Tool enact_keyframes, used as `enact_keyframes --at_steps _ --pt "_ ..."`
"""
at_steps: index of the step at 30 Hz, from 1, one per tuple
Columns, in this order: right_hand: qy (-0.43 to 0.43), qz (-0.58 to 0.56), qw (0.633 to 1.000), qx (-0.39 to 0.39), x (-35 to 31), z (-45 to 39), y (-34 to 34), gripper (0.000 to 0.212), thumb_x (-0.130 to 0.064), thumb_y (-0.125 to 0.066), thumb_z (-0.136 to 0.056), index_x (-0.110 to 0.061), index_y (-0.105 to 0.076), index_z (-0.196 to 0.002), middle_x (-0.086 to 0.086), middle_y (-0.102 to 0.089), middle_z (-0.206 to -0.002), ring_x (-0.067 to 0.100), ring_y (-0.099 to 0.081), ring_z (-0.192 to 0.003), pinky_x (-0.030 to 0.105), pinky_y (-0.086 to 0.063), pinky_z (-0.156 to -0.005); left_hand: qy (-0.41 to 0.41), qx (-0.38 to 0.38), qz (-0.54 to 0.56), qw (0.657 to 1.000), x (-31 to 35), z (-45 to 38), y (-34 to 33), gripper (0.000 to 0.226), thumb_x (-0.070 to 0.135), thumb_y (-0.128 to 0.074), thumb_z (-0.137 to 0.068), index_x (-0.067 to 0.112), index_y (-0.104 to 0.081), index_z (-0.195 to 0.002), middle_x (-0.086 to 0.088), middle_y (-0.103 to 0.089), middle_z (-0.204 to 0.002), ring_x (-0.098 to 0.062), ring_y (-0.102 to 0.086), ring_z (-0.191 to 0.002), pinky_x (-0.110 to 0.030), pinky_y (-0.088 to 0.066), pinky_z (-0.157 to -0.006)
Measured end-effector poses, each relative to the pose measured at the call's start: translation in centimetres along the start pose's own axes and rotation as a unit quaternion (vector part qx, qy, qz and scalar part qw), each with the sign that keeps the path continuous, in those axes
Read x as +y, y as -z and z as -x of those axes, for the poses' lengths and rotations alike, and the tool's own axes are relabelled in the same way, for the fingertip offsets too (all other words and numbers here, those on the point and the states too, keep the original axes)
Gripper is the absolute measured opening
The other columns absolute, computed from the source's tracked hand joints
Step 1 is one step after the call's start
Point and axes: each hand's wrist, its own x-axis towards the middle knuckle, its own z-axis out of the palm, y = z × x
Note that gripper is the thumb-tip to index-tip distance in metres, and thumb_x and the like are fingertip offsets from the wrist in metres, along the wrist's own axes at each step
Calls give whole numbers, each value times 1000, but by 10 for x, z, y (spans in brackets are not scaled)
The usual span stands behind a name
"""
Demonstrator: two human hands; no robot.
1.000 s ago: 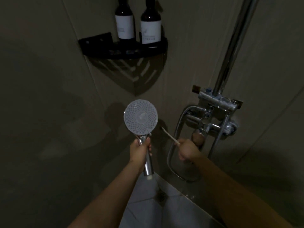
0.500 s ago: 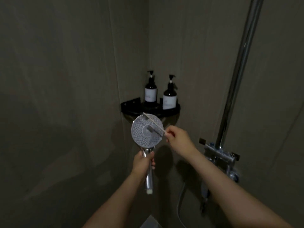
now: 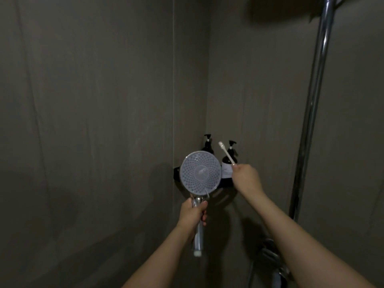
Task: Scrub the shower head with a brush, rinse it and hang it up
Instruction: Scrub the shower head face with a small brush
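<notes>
Round shower head (image 3: 200, 173) upright, nozzle face toward the camera, chrome handle below; slim white brush (image 3: 226, 152) just right, apart, tilted.

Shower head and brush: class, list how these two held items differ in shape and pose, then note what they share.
The shower head has a broad round perforated face; the brush is a thin pale stick. The left hand grips the shower head's handle upright; the right hand pinches the brush tilted, clear of the face. Both are held up.
</notes>
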Motion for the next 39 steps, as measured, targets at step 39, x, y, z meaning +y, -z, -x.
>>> enact_keyframes --at_steps 39 --pt "47 28 994 -96 -62 11 5 33 -30 -37 -98 -13 -60 -82 10 -60 -78 19 -52 -61 28 -44 -56 -35 -20 29 999 49 9 19 22 -1 -48 -90 11 -47 -71 -2 -41 -46 -9 -37 -32 -17 -31 -34"
